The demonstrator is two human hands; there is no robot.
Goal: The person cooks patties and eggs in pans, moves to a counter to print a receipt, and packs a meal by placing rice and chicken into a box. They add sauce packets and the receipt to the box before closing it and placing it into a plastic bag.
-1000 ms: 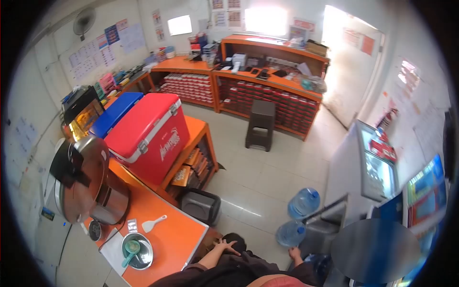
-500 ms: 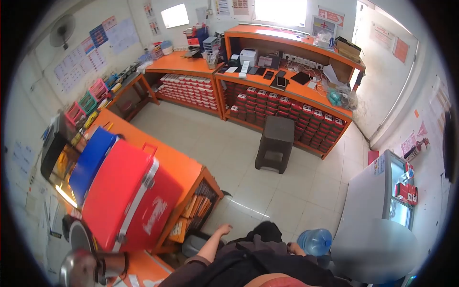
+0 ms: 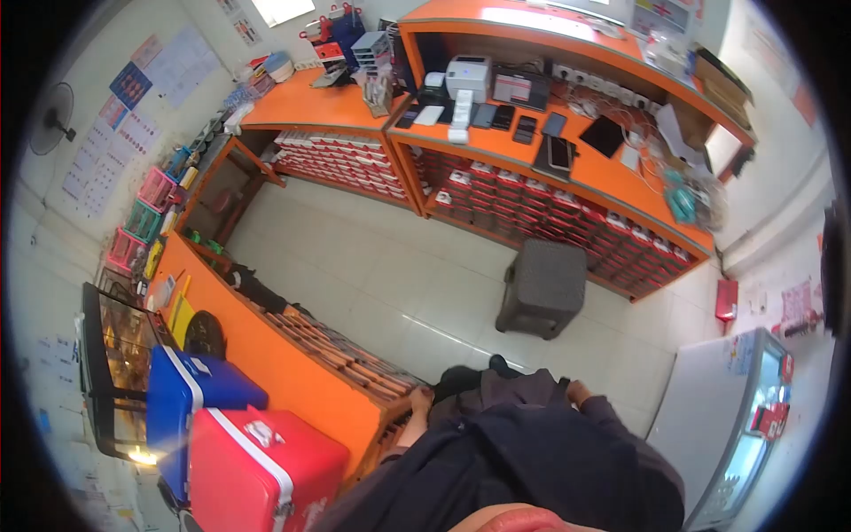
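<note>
Beside the counter (image 3: 301, 377) is your left grip (image 3: 421, 401); your right grip (image 3: 578, 392) is by your side. I cannot tell if either is closed. You're now nearer the stool (image 3: 542, 279) ahead, easing reach.

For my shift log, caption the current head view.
Left hand beside a long orange counter, right hand nearer a square dark-grey stool on pale floor tiles.

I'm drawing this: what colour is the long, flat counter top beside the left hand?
Orange. The long, flat counter top shows best in the head view.
</note>
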